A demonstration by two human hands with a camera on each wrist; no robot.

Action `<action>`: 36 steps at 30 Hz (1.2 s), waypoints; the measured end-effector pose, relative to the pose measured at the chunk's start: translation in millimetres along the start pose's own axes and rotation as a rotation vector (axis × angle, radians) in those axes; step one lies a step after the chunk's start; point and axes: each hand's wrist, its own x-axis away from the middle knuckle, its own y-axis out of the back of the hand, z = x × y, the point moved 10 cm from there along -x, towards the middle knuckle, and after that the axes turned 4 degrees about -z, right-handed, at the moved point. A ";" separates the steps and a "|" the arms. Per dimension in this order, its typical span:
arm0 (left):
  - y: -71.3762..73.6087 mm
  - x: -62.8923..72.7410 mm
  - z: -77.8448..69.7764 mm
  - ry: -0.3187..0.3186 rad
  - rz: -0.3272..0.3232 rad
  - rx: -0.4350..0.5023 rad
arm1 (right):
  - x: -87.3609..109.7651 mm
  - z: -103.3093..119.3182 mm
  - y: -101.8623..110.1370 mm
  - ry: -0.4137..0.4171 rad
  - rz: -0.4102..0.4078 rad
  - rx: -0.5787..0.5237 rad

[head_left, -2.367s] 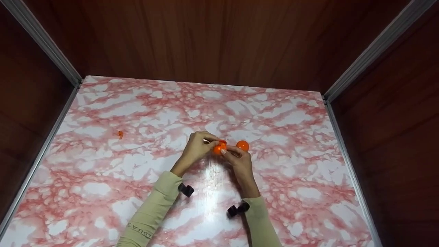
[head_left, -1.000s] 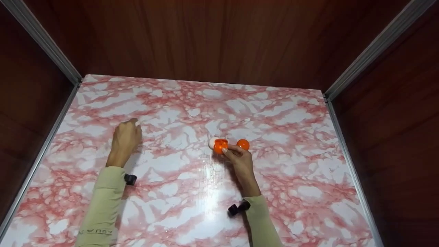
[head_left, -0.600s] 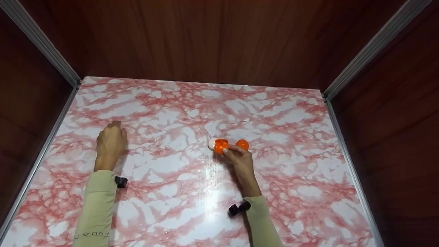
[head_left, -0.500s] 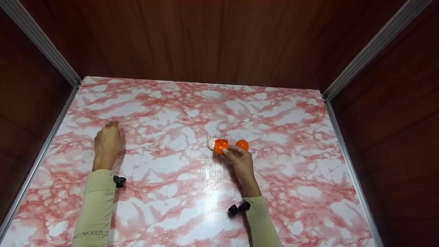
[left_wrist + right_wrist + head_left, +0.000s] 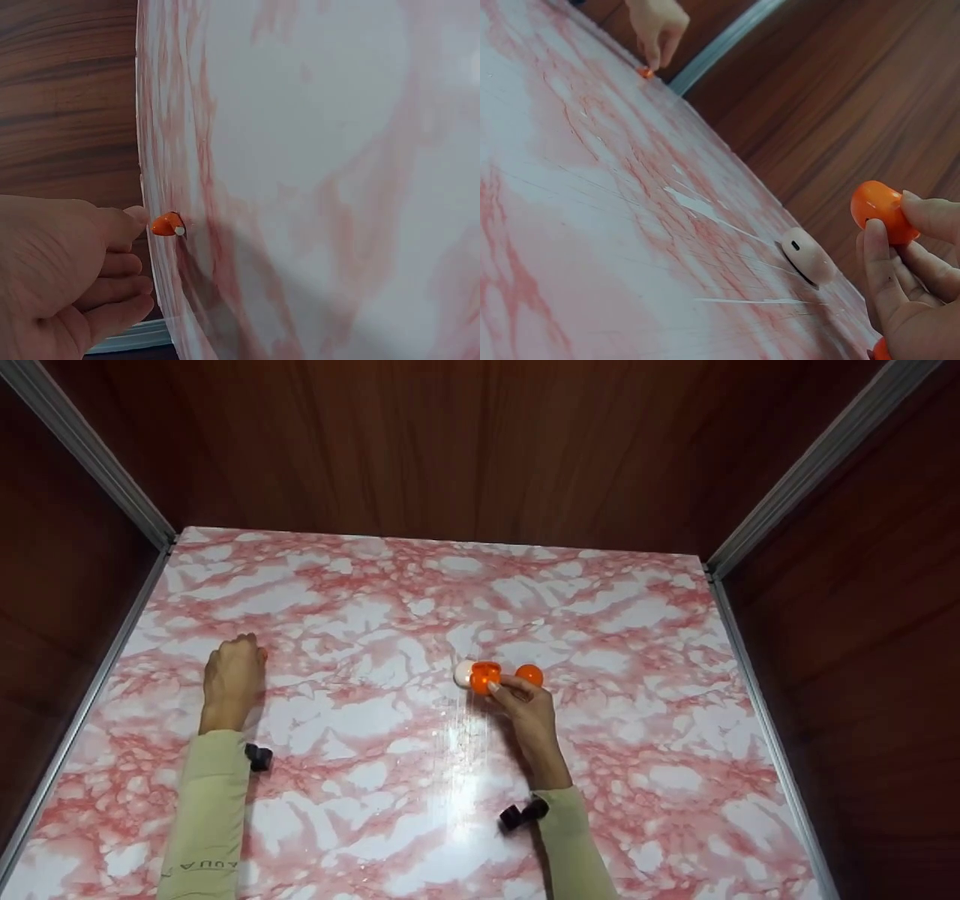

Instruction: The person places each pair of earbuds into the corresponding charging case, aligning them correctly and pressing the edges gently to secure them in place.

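My left hand [image 5: 234, 679] is low over the table's left part. In the left wrist view, its thumb and fingertips come together at a small orange earbud [image 5: 169, 223] with a pale stem tip. The right wrist view also shows these fingertips at the orange earbud [image 5: 645, 73]. My right hand [image 5: 527, 712] pinches an orange earbud case [image 5: 484, 680] between thumb and fingers. Its lid looks raised in the head view. Just left of it, a pale earbud case [image 5: 808, 256] with a dark port lies on the table.
A glossy round orange object [image 5: 529, 674] lies just beyond my right hand; its kind is unclear. The red-and-white marbled table [image 5: 360, 712] is bounded by dark wood panels [image 5: 450, 457] at the back and sides, with metal strips along the corners.
My left hand has left the orange case and moved left to the earbud. The pale case has come into sight. My right hand stays nearly in place, still holding the orange case.
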 end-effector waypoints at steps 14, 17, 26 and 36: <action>-17.5 -2.0 -1.7 -0.020 0.098 -0.084 | 2.5 -4.6 0.2 -0.004 -0.002 0.021; -18.7 -3.6 -2.9 -0.011 0.100 -0.089 | 2.3 -5.2 0.4 -0.011 -0.002 0.027; -17.2 -6.5 -9.9 -0.040 0.061 -0.106 | 0.3 -3.1 -1.2 -0.003 0.015 0.039; -18.4 -3.4 -15.1 -0.129 0.015 -0.137 | 1.1 -2.3 -2.0 0.002 0.021 0.034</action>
